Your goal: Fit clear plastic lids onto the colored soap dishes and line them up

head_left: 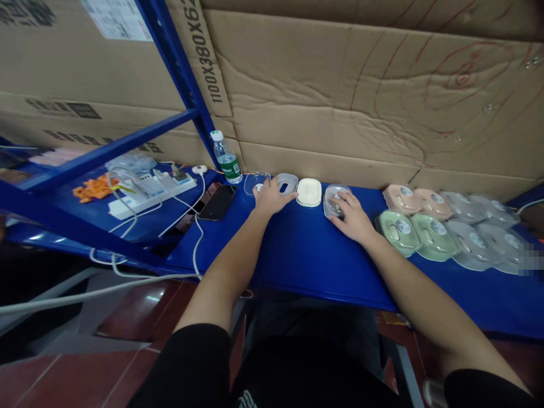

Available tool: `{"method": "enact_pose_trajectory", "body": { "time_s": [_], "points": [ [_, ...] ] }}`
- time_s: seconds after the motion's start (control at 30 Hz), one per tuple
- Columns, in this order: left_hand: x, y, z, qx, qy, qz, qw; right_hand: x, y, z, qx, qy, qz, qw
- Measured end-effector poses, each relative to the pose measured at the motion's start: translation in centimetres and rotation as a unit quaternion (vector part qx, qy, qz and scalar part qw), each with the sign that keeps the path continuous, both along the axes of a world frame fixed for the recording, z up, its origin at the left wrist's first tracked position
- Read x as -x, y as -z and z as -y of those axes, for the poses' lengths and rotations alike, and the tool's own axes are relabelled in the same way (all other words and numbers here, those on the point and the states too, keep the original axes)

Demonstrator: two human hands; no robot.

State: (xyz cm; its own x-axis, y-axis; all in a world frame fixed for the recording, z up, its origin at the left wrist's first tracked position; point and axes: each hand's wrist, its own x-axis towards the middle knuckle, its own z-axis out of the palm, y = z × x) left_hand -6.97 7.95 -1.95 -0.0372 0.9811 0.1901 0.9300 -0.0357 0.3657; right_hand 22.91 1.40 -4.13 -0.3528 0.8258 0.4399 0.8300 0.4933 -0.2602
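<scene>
My left hand [272,198] is open, fingers apart, over a clear plastic container [251,182] with a white round spot and beside a grey lid with a dark oval slot [289,184]. Its thumb points toward a cream-coloured square inner piece [309,192]. To the right, my right hand [353,218] has its fingers on top of a clear-and-grey lidded container [330,205], with the thumb at its near edge. That container rests on the blue shelf [314,255]. My fingers partly cover its top.
Finished-looking lidded containers stand in two rows at right: pink [403,199], green [398,232] and grey [471,243]. A water bottle [227,158], phone [217,202], power strip [148,195] and orange pieces [94,189] lie left. A blue post and cardboard border the shelf.
</scene>
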Motion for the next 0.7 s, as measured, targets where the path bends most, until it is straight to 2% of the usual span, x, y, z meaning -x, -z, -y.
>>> {"method": "enact_pose_trajectory", "body": {
  "time_s": [0.2,0.37,0.7],
  "points": [
    [0.9,0.0,-0.4,-0.011,-0.025,0.019,0.999,0.2,0.3,-0.6,-0.006,-0.044,-0.009,0.999],
    [1.9,0.3,-0.8,-0.005,-0.029,0.0,1.0,0.3,0.1,-0.3,-0.003,-0.036,-0.005,0.999],
    [2.5,0.6,-1.3,0.0,-0.038,0.006,0.999,0.5,-0.2,0.2,0.001,-0.024,0.008,1.0]
  ]
}}
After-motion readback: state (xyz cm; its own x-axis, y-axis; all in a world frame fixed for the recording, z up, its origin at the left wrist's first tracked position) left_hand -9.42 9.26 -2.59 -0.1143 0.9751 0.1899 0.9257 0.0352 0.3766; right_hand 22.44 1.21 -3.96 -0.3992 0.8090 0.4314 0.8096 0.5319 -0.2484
